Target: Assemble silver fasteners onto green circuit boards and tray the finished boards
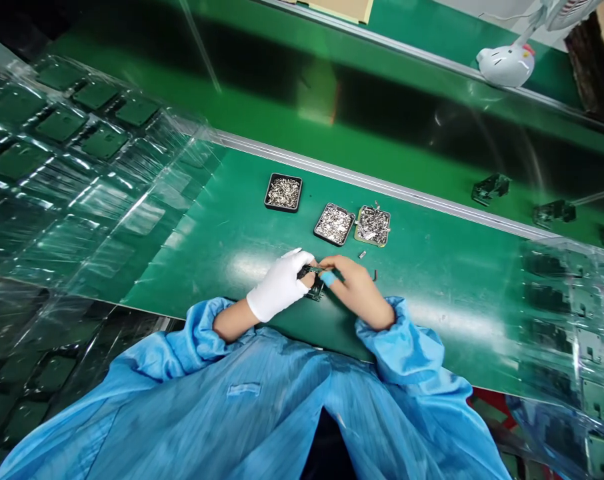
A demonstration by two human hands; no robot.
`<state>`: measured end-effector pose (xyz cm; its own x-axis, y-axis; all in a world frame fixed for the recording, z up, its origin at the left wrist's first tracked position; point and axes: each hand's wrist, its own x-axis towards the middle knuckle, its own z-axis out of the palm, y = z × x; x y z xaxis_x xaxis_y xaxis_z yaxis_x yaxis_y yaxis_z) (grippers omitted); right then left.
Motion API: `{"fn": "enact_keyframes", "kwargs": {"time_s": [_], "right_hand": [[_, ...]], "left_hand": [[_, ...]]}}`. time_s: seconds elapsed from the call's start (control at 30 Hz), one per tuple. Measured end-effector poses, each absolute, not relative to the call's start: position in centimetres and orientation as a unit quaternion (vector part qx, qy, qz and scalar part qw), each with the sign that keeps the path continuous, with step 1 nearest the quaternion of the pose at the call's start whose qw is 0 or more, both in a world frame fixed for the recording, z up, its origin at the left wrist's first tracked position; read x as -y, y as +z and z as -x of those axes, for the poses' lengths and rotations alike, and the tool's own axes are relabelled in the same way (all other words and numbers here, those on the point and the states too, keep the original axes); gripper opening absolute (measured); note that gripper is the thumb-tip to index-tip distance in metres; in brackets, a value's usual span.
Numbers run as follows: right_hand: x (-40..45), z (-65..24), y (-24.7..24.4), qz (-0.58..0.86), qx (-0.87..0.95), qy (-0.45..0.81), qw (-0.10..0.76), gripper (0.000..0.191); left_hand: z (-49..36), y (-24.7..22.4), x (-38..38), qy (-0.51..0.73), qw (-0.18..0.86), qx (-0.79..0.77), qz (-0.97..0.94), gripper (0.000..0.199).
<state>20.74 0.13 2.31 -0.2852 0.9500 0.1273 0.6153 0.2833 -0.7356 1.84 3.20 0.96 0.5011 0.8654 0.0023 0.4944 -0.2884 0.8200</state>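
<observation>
My left hand (282, 283), in a white glove with bare fingertips, is closed around a small dark green part (316, 288) over the green tabletop (432, 287). My right hand (355, 287), bare with a blue wrap on one finger, meets it from the right, its fingers pinched together at the part's upper edge. What those right fingertips grip is too small to make out. Beyond the hands, a black tray (283, 193), a second tray (335, 224) and a yellowish tray (373, 226) hold many small metal pieces. One metal piece (363, 255) lies loose near the right hand.
Clear plastic trays with green parts (102, 140) cover the left side, and more plastic trays (582, 300) stand at the right. A metal rail (372, 180) runs behind the work surface. A white fan base (507, 65) stands on the upper ledge.
</observation>
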Motion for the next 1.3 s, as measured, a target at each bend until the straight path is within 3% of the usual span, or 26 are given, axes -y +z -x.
{"fn": "enact_keyframes", "kwargs": {"time_s": [0.1,0.2,0.33,0.53,0.63,0.77,0.93,1.03,1.17,1.3], "right_hand": [[-2.4,-25.8,2.9,0.595,0.726,0.183,0.292,0.019],[-4.6,-29.7,3.5,0.655,0.711,0.092,0.239,0.022],[-6.9,-28.7,4.3,0.588,0.783,0.095,0.179,0.025],[-9.6,-22.9,3.7,0.525,0.847,0.077,-0.032,0.024],[-10.1,-22.0,3.3,0.534,0.839,0.065,-0.076,0.021],[-9.5,-22.5,3.3,0.556,0.827,0.085,-0.008,0.017],[-8.1,-23.5,2.5,0.606,0.747,0.182,0.205,0.012],[-7.7,-23.9,1.5,0.624,0.69,0.226,0.29,0.011],[-7.9,-24.2,0.6,0.611,0.684,0.234,0.321,0.023],[-7.6,-24.3,0.8,0.601,0.699,0.205,0.329,0.022]], "left_hand": [[-0.5,1.2,-4.1,0.257,0.434,-0.451,-0.736,0.024],[0.3,1.4,-5.1,0.277,0.425,-0.478,-0.717,0.023],[0.0,1.6,-5.8,0.251,0.415,-0.48,-0.731,0.02],[-0.5,1.7,-5.9,0.236,0.394,-0.483,-0.746,0.019],[-0.1,1.6,-6.0,0.24,0.394,-0.484,-0.744,0.018],[0.2,2.0,-6.1,0.258,0.39,-0.49,-0.736,0.018],[-0.6,3.1,-6.0,0.275,0.369,-0.504,-0.731,0.022],[-1.3,3.5,-6.0,0.267,0.376,-0.491,-0.739,0.022],[-1.6,3.8,-6.1,0.269,0.374,-0.484,-0.744,0.019],[-1.3,3.9,-6.0,0.268,0.369,-0.489,-0.743,0.021]]}}
